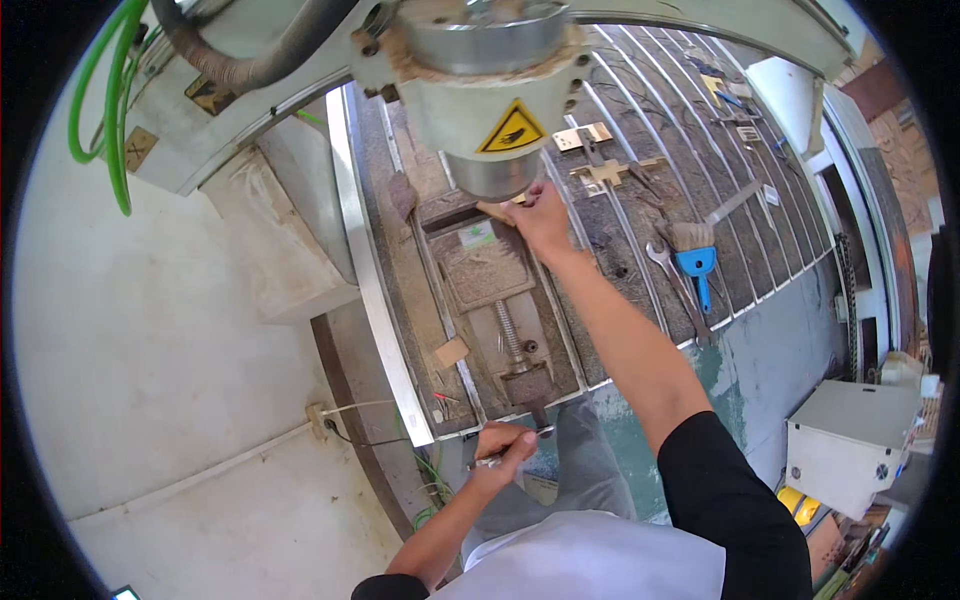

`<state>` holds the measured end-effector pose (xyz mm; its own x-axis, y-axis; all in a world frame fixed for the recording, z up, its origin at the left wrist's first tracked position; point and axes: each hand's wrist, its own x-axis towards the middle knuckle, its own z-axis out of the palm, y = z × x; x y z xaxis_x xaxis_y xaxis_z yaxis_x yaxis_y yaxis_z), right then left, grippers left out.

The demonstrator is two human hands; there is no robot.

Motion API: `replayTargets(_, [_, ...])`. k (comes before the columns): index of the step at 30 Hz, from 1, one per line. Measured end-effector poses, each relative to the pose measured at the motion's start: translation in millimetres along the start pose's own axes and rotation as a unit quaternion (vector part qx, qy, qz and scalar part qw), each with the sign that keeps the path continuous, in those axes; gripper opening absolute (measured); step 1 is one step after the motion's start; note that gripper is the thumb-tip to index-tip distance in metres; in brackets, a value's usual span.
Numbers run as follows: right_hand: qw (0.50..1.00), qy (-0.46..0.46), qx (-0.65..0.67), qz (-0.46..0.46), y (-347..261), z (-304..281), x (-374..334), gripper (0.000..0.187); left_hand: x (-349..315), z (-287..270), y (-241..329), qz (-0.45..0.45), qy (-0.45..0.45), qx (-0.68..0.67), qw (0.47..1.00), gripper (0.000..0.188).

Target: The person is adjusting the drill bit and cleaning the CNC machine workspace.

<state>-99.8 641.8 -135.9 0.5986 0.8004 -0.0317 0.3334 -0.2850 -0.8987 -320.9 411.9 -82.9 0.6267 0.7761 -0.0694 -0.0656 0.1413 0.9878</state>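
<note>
A machine vise (pixel 485 270) coated in dust lies on the slotted bed, its threaded screw (pixel 508 330) pointing toward me. My left hand (pixel 503 452) is closed around a metal handle (pixel 487 462) at the near end of that screw. At the far jaw, my right hand (pixel 541 218) pinches a small tan block (pixel 496 211) set at the jaw gap. The fingertips are partly hidden under the spindle (pixel 495 175), which hangs right above them. A whitish-green label (pixel 477 235) sits on the vise's movable jaw.
Right of the vise lie a blue-handled brush (pixel 697 262), an open-end wrench (pixel 670 272) and brass-coloured plates (pixel 605 174). A small wooden block (pixel 450 352) rests at the left. The spindle housing (pixel 485 100) with a yellow warning triangle overhangs the bed. A white cabinet (pixel 855 440) stands at the right.
</note>
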Motion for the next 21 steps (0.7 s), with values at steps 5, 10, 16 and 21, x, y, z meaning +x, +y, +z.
replayTargets(5, [1.0,0.009,0.026,0.013,36.8,-23.4,10.6,0.035,0.7,15.2,-12.4,-0.028,0.038,-0.087,0.995,0.044])
replayTargets(10, [0.968,-0.006,0.21,0.134,42.9,-119.7,-22.8,0.026,-9.3,10.6,-3.8,-0.038,0.093,-0.164,0.981,0.046])
replayTargets(16, [0.971,0.101,-0.201,0.078,177.1,-232.9,-20.5,0.029,-4.4,14.6,-6.9,-0.036,0.089,-0.194,0.976,0.046])
replayTargets(21, [0.931,0.15,-0.304,-0.136,115.0,-245.0,-42.9,0.03,-9.2,5.6,-4.9,-0.022,0.106,-0.223,0.969,0.043])
